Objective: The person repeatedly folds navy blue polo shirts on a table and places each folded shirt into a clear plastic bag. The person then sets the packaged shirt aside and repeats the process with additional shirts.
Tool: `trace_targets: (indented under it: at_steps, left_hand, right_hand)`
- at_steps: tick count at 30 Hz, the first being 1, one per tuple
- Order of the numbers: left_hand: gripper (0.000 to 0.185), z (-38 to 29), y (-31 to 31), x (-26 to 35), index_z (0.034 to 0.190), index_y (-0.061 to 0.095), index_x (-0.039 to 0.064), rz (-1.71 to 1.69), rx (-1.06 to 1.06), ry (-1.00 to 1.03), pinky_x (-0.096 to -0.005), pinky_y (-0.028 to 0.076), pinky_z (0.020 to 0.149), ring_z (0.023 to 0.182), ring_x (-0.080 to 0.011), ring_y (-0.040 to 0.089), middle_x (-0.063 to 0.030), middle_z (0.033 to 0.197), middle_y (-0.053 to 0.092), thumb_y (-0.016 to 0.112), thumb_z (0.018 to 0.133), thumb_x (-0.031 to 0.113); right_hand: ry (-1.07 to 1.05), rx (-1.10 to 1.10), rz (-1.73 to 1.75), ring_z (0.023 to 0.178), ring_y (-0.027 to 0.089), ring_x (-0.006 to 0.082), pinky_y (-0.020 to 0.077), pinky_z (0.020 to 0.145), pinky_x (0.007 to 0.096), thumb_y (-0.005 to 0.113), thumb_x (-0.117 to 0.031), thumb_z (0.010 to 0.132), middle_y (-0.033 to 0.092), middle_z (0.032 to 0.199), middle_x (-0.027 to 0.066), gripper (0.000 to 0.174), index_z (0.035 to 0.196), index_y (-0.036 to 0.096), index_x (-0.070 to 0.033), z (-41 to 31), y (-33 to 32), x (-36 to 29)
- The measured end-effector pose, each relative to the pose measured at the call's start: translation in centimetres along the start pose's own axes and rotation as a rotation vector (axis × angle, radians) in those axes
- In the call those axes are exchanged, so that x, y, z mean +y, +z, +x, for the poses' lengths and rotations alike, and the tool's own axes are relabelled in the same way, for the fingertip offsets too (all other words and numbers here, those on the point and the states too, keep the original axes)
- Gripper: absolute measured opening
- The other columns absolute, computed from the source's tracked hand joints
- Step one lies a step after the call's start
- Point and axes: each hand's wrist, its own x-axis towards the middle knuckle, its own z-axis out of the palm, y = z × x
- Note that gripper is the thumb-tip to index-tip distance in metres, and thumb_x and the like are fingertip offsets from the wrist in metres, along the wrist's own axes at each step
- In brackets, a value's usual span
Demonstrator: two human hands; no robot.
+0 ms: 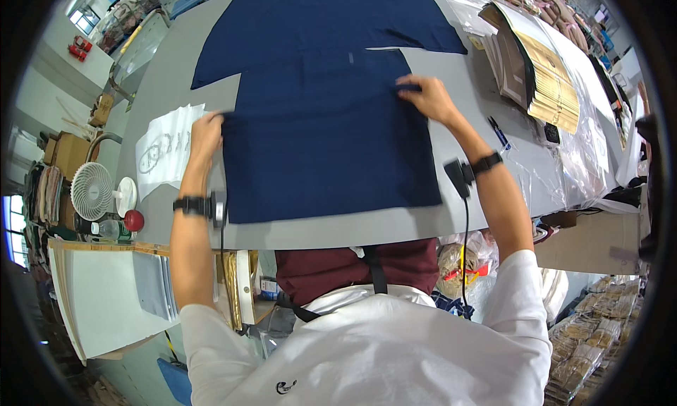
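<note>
A navy blue garment (328, 163) lies spread over the grey tabletop (338, 236), its wide part with two sleeve-like ends reaching toward the far side. The near part looks doubled over, with a straight lower edge close to the table's front. At its left edge, my left hand (207, 137) pinches the cloth between thumb and fingers. My right hand (429, 100) grips a bit of the right edge, a little farther from me. Shading in the cloth runs between both hands. Each wrist wears a black strap with a small device and cable.
Left of the garment lie white paper sheets (164, 152) bearing writing. Beyond them stand a white fan (92, 191), a clear bottle (110, 229) and a red round object (134, 220). Rightward are a pen (499, 133), a stack of folders (550, 78) and clear plastic bags (582, 157).
</note>
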Motion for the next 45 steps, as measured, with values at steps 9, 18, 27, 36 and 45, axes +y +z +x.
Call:
trace_targets:
  at_steps: [9,18,27,36,45]
  left_hand:
    - [0.029,-6.4,-1.6,-5.7,0.112,0.079,0.003,0.222,-0.043,0.259,-0.0341,0.056,0.082,0.091,-0.0200,0.072,-0.0088,0.114,0.077,0.083,0.088,0.020]
    - [0.011,-17.5,-5.5,-9.5,0.090,0.076,0.002,0.359,-0.340,0.614,-0.0366,0.053,0.087,0.094,-0.0265,0.071,-0.0095,0.095,0.078,0.082,0.082,0.006]
    - [0.015,-12.8,-7.0,-8.8,0.105,0.068,-0.001,-0.007,-0.233,0.333,-0.0240,0.049,0.075,0.083,-0.0077,0.059,0.0002,0.094,0.067,0.074,0.098,0.011]
    - [0.058,-7.6,-0.2,-10.5,0.118,0.068,-0.005,0.464,0.346,0.372,-0.0448,0.052,0.084,0.097,-0.0315,0.067,-0.0224,0.114,0.067,0.075,0.096,0.048]
    - [0.047,-8.1,4.7,-4.6,0.123,0.062,-0.009,-0.001,-0.042,0.198,-0.0375,0.052,0.092,0.102,-0.0233,0.067,-0.0178,0.110,0.073,0.069,0.103,0.033]
  right_hand:
    - [-0.010,-0.089,-0.047,0.114,0.068,0.0375,0.0567,0.093,0.0436,0.082,-0.023,0.089,0.071,0.127,0.0128,0.031,0.114,0.078,-0.007,-9.7,-1.2,-3.3]
    - [-0.107,-0.140,0.072,0.088,0.069,0.0305,0.0541,0.086,0.0384,0.078,0.003,0.082,0.075,0.094,0.0079,0.011,0.091,0.073,-0.002,-22.1,-0.8,-3.6]
    - [-0.006,-0.005,0.127,0.086,0.073,0.0256,0.0556,0.080,0.0359,0.072,-0.006,0.094,0.076,0.094,0.0138,0.011,0.103,0.072,0.000,-13.7,-2.6,-3.0]
    - [0.087,0.307,-0.224,0.106,0.067,0.0378,0.0531,0.091,0.0472,0.073,-0.040,0.098,0.072,0.119,0.0201,0.049,0.129,0.066,-0.002,-8.2,2.5,-0.6]
    - [0.258,0.075,-0.498,0.108,0.062,0.0339,0.0509,0.090,0.0453,0.076,-0.057,0.091,0.066,0.110,0.0180,0.068,0.112,0.068,0.007,-13.4,3.6,-0.9]
